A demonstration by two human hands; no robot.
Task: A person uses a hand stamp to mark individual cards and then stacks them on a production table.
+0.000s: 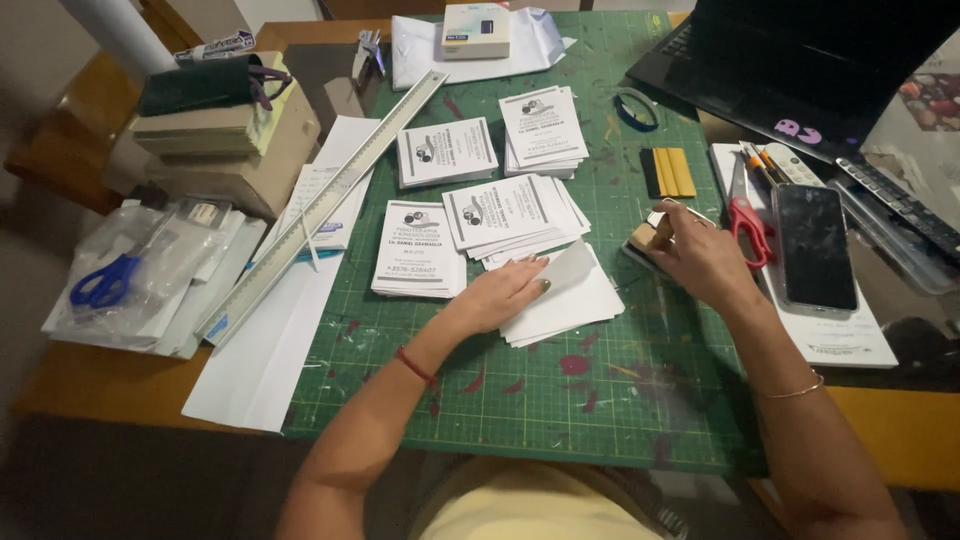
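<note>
Blank cards (565, 300) lie fanned at the mat's (600, 400) centre, pinned under the left hand (500, 295), fingers (535, 280) spread flat, top card lifting. At 2 o'clock, the right hand (700, 255) closes on a small block (645, 240). A nudge could scatter the loose stack into the printed piles (500, 215) at 11 o'clock.

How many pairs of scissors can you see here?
2. Blue-handled scissors lie in a clear bag at the table's left edge; red-handled scissors lie right of the right hand, beside the phone. More may be hidden.
</note>
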